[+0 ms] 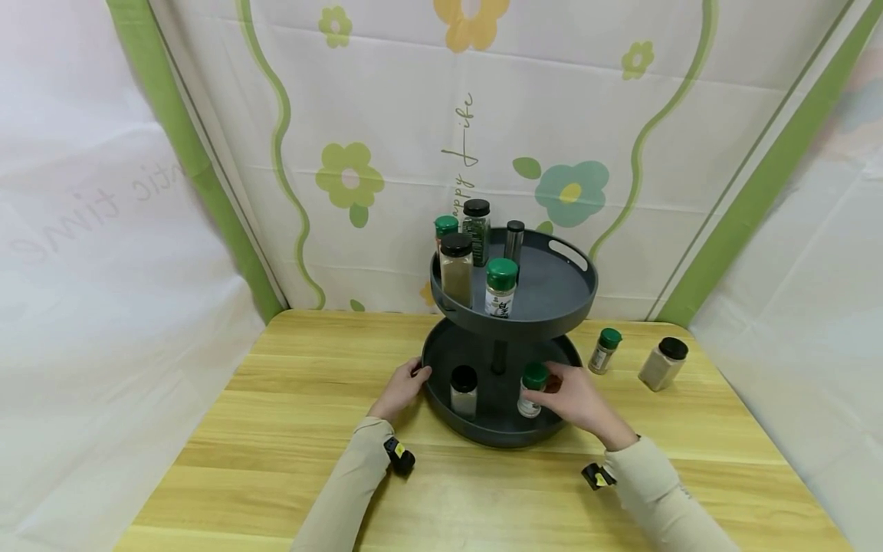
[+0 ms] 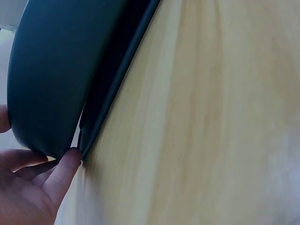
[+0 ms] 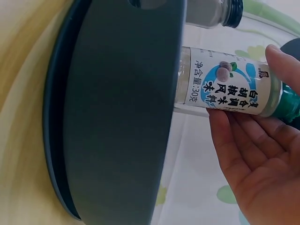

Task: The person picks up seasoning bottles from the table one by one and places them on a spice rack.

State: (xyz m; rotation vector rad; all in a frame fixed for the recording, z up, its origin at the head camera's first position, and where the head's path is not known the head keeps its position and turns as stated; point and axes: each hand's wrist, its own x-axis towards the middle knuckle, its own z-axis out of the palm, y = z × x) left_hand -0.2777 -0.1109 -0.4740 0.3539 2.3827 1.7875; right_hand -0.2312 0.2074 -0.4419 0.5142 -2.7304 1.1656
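A dark grey two-tier round tray [image 1: 513, 331] stands on the table. My right hand [image 1: 579, 400] pinches a green-capped glass spice jar [image 1: 530, 405] at the front right of the lower tier. In the right wrist view, thumb and fingers hold the spice jar [image 3: 225, 83] near its cap, its white label marked 30克, its base behind the tier's wall. At the lower tier's left side, my left hand [image 1: 402, 389] grips the rim; the left wrist view shows the thumb at the thin base edge and fingers against the wall [image 2: 51, 75]. A black-capped jar [image 1: 464, 395] stands on the lower tier's left.
The upper tier carries several jars, among them a green-capped jar [image 1: 500, 290], a tall black-capped jar [image 1: 457, 270] and a slim black-capped bottle [image 1: 513, 245]. Right of the tray, a small green-capped jar [image 1: 603, 354] and a black-capped jar [image 1: 662, 368] stand on the wooden table [image 1: 290, 445].
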